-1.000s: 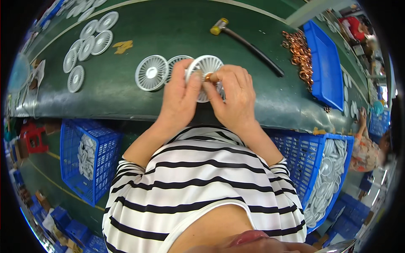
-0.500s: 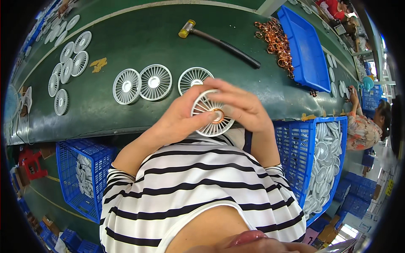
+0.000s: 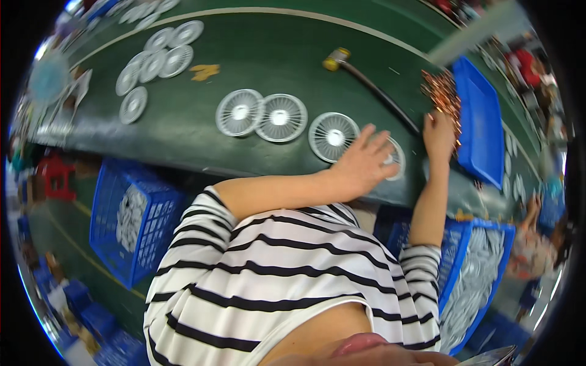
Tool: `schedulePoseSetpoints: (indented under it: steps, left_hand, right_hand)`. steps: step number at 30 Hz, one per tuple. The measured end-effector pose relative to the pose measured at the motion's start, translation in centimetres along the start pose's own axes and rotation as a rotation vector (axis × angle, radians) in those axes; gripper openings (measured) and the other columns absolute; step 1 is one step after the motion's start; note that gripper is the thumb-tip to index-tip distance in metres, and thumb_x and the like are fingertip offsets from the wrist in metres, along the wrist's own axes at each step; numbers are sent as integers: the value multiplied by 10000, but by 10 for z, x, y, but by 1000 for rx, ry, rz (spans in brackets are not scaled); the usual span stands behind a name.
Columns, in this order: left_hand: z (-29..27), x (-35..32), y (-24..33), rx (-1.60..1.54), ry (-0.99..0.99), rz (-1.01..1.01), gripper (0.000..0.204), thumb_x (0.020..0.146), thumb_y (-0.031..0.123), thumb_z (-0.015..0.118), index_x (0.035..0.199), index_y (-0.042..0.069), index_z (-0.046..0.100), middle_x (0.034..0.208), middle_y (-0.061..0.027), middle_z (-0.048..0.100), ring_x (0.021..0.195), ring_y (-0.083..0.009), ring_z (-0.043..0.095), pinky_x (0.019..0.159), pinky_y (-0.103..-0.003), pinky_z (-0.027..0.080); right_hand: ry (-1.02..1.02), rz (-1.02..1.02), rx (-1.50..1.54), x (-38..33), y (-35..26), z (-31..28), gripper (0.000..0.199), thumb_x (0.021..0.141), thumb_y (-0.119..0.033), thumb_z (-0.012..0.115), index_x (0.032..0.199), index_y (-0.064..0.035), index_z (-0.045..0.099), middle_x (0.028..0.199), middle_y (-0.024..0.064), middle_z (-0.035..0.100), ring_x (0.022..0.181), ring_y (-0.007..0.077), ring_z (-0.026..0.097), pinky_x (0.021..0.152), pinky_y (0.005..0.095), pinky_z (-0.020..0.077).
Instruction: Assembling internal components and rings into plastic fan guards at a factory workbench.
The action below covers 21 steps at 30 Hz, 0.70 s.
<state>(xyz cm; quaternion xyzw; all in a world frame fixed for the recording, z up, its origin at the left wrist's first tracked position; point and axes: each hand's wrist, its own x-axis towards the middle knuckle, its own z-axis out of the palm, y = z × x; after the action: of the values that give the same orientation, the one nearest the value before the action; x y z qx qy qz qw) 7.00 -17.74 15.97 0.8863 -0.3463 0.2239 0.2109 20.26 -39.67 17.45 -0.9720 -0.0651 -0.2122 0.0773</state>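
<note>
Fingers of the left hand (image 3: 363,163) are spread flat, pressing down on a white fan disc (image 3: 394,160) at the table's near edge; nothing gripped, just palm on top. Right hand (image 3: 438,131) fingers are curled into the copper parts (image 3: 441,91) beside the blue tray (image 3: 482,122); can't tell if they've pinched one yet.

Largest first: green table (image 3: 268,55) carries it all. Blue crates (image 3: 125,219) sit below on both sides w/ more discs. Tray is at far right, tilted along the table edge. Hammer (image 3: 372,85) lies w/ its long axis running diagonally, yellow head far-left, handle toward the right hand. Three discs (image 3: 279,118) lie in a row left of the pressed one, a further group far left.

Change vs 0.5 s ago: then both hands held the disc up near the chest; now it's flat on the table, face up, axis vertical, in line w/ the row. Hands have split, right gone to the copper pile. Reads as that disc set down and the next piece being fetched.
</note>
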Motion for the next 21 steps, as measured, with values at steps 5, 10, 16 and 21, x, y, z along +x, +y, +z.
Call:
schedulePoseSetpoints:
  steps: [5, 10, 16, 21]
  left_hand:
    - [-39, -15, -25, -399, 119, 12, 412, 725, 192, 740, 1098, 90, 599, 1318, -165, 510, 1318, -367, 396, 1093, -491, 333]
    - [-129, -75, -133, 106, 620, -391, 265, 648, 93, 720, 901, 39, 665, 1073, -158, 630, 1098, -348, 557, 959, -463, 434]
    - [-218, -257, -272, 909, 167, -1278, 684, 775, 557, 646, 1141, -20, 618, 1101, -250, 628, 1032, -403, 589, 906, -450, 463]
    - [-240, -267, -258, 891, 473, -1323, 423, 902, 443, 564, 1078, 68, 650, 909, -204, 683, 822, -384, 662, 699, -444, 519]
  right_hand:
    - [2, -197, 76, -26, 11, -6, 144, 885, -127, 602, 988, -29, 624, 953, 164, 635, 912, 367, 583, 795, 437, 468]
    - [3, -138, 66, -45, 1, -19, 118, 898, -131, 593, 947, -35, 642, 933, 134, 644, 888, 330, 606, 779, 405, 481]
    - [214, -170, 385, -51, -36, -37, 112, 856, -58, 658, 964, -34, 672, 1010, 110, 663, 946, 272, 622, 828, 347, 490]
    - [375, -105, 594, -59, -78, -43, 140, 776, -6, 731, 908, -32, 689, 897, 102, 628, 805, 231, 601, 699, 314, 484]
